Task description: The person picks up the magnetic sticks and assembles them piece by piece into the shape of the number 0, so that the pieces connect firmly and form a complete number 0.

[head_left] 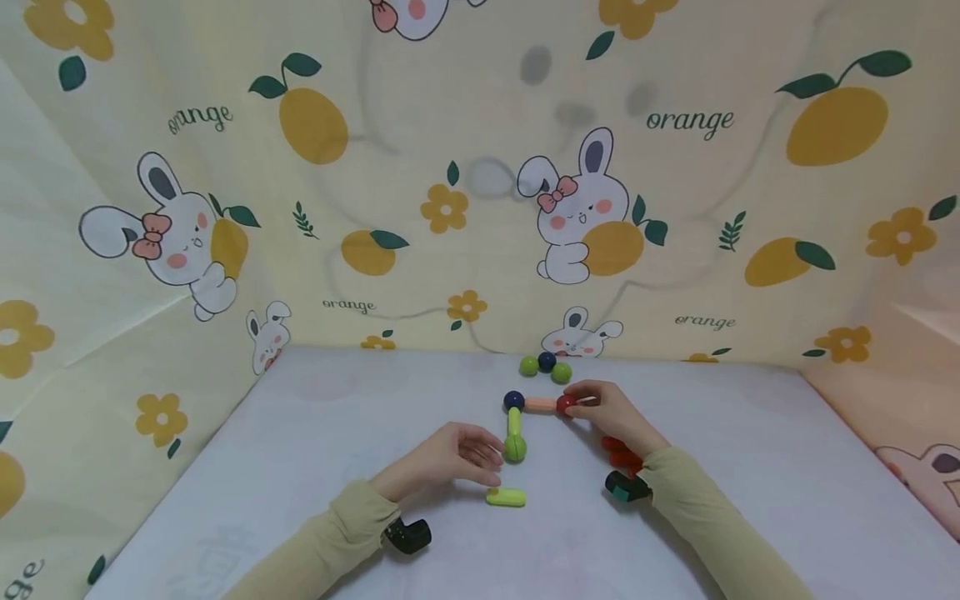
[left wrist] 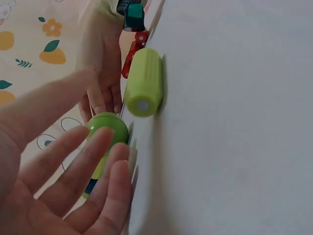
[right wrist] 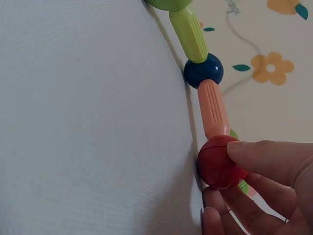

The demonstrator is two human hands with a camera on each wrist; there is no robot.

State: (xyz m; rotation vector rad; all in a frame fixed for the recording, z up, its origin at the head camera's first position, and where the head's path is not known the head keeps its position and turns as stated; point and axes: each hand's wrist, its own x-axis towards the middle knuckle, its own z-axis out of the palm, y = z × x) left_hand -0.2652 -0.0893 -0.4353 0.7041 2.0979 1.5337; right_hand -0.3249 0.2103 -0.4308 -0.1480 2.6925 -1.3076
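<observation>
My right hand (head_left: 613, 414) pinches a red ball (right wrist: 215, 161) between thumb and fingers. A peach rod (right wrist: 213, 107) joins this ball to a dark blue ball (head_left: 513, 401). From the blue ball a lime rod (head_left: 513, 421) runs toward me to a green ball (head_left: 514, 448), so the joined pieces make a corner. Beside the green ball is my left hand (head_left: 448, 458), fingers spread and loosely bent, holding nothing; whether a fingertip touches the ball I cannot tell. A loose lime rod (left wrist: 144, 81) lies on the table just in front of the left fingertips.
Two green balls (head_left: 561, 372) and a dark blue ball (head_left: 547, 362) sit at the table's back edge. Red pieces (head_left: 621, 456) lie under the right wrist, partly hidden. Behind the white table (head_left: 360, 400) hangs a printed cloth (head_left: 480, 275).
</observation>
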